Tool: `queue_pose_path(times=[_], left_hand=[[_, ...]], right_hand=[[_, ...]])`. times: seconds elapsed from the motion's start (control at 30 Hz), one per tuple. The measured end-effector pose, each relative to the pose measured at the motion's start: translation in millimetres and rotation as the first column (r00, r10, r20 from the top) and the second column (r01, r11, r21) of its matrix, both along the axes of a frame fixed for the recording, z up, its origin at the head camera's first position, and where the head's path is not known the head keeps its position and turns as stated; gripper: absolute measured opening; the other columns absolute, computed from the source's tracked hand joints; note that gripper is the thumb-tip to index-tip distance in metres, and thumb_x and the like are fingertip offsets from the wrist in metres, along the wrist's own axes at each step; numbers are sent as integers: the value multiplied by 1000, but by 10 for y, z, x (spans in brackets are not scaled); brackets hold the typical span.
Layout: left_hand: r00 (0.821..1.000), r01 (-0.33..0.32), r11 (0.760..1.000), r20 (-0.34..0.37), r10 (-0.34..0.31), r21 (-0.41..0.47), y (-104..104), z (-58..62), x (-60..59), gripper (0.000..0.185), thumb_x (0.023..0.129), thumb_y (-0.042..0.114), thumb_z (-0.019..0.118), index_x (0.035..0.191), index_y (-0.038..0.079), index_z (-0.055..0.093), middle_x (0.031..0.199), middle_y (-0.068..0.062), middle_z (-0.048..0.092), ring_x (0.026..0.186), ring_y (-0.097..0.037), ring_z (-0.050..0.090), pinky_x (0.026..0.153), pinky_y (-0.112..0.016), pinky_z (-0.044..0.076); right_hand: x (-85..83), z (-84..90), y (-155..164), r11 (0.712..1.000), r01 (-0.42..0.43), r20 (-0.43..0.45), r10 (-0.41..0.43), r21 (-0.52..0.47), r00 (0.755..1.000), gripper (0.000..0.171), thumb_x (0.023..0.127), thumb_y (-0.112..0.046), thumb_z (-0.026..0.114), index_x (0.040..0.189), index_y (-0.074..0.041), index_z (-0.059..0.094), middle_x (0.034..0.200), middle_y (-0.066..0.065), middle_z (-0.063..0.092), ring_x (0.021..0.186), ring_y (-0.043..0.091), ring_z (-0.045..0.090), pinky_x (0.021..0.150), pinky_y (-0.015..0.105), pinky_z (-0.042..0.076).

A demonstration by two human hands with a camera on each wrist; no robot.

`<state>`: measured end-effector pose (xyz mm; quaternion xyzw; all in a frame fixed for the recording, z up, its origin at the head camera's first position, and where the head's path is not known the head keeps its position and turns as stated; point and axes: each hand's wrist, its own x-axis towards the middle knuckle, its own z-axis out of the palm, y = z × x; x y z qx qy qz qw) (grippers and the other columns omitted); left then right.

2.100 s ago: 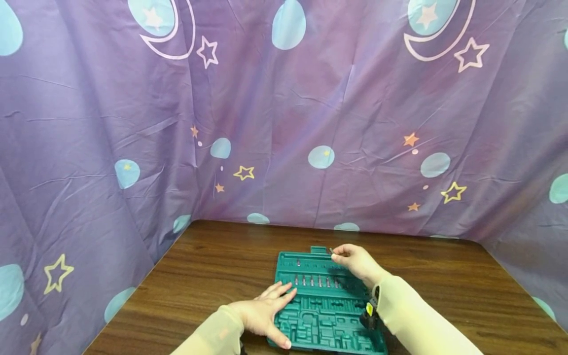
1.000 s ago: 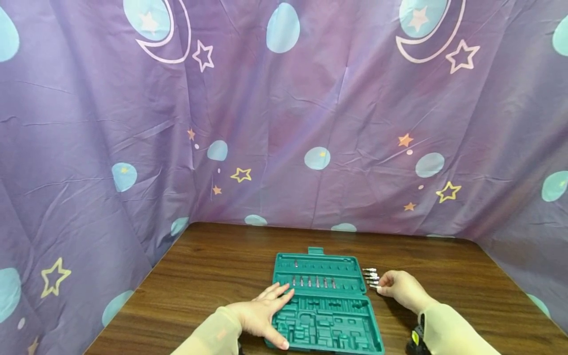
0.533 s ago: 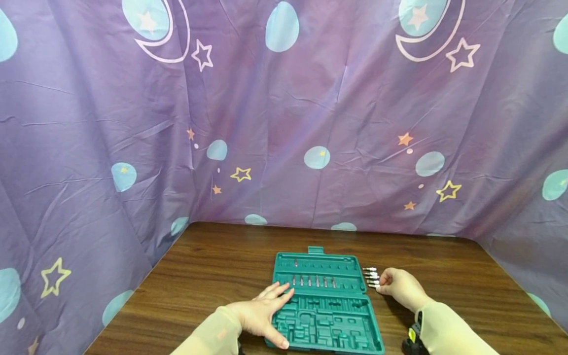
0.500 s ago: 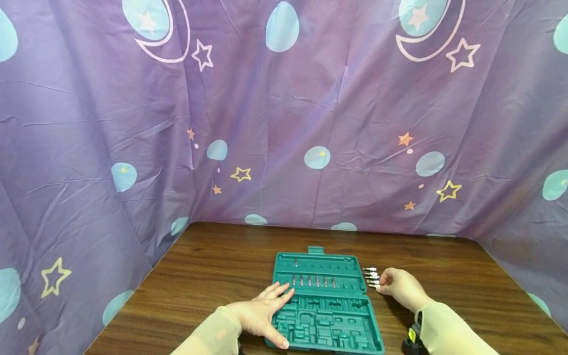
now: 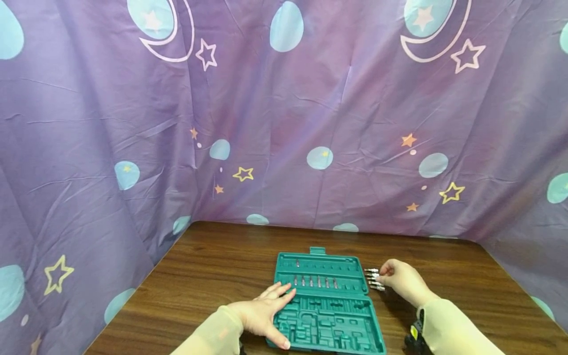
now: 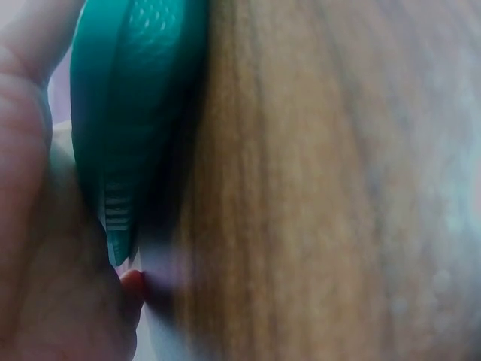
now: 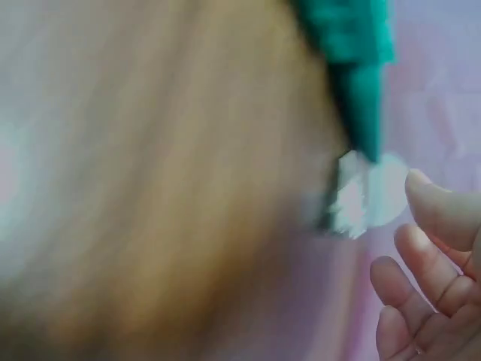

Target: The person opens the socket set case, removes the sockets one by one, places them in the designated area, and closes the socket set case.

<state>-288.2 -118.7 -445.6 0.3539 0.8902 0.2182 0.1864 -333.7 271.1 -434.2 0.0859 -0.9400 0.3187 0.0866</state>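
An opened green plastic tool case (image 5: 317, 308) lies flat on the table. My left hand (image 5: 262, 314) rests spread over its left edge, fingers straight. In the left wrist view that hand lies alongside the case's side wall (image 6: 139, 98). Several small screwdriver bits (image 5: 311, 281) stand in a row in the case's far half, and a single bit (image 5: 298, 263) stands in the row behind. Right of the case, several shiny bits (image 5: 376, 287) lie side by side on the wood. My right hand (image 5: 404, 280) hovers close beside them, fingers loosely curled; the right wrist view shows nothing between thumb and fingers.
The dark wooden table (image 5: 222, 266) runs back to a purple curtain (image 5: 284, 123) patterned with moons and stars. Moulded recesses fill the near half of the case. A latch tab (image 5: 317, 250) sticks out at its far edge.
My right hand carried a bit from above the case's far right to the table, added it to the row on the right and let go, then rose slightly. The left hand stayed put.
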Motion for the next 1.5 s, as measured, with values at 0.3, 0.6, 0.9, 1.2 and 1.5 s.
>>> queue_pose_path(times=[0.3, 0.6, 0.9, 1.2, 1.5], left_hand=[[1000, -8, 1000, -5, 8, -3, 8, 8, 14, 107, 75, 56, 75, 156, 24, 14, 162, 5, 5, 147, -26, -2, 111, -58, 20], [1000, 0, 1000, 12, 0, -7, 12, -8, 12, 105, 77, 55, 74, 156, 25, 12, 161, 6, 4, 147, -26, -2, 109, -61, 21], [999, 7, 1000, -33, -7, -1, 20, -38, -4, 105, 75, 53, 76, 156, 23, 16, 161, 4, 7, 147, -26, 0, 112, -55, 20], [997, 0, 1000, -83, 0, -3, 20, -44, 5, 107, 74, 53, 77, 156, 19, 18, 161, 0, 11, 147, -28, 2, 113, -52, 18], [996, 3, 1000, -86, -5, -26, 14, -47, 0, 105, 75, 54, 76, 156, 20, 17, 161, 2, 10, 147, -27, 3, 113, -52, 19]], right_hand=[[-199, 267, -770, 991, -29, 44, 35, -129, 998, 20, 85, -20, 73, 88, -1, 65, 83, 5, 65, 74, 16, 57, 66, 34, 47], [-372, 25, -1558, 982, 52, 213, -12, -183, 977, 25, 88, -26, 70, 101, -5, 71, 103, 10, 68, 102, 32, 59, 96, 55, 34], [-453, -89, -1841, 988, 144, 287, -123, -50, 950, 27, 83, -35, 74, 100, -15, 75, 115, 12, 65, 117, 44, 44, 98, 61, 26], [-530, -83, -2020, 968, 241, 314, -250, 68, 916, 36, 83, -35, 72, 104, -6, 73, 122, 23, 60, 113, 48, 45, 101, 58, 28], [-521, -88, -2036, 954, 300, 351, -278, -7, 894, 39, 81, -34, 75, 106, -3, 73, 124, 27, 55, 118, 48, 39, 104, 56, 25]])
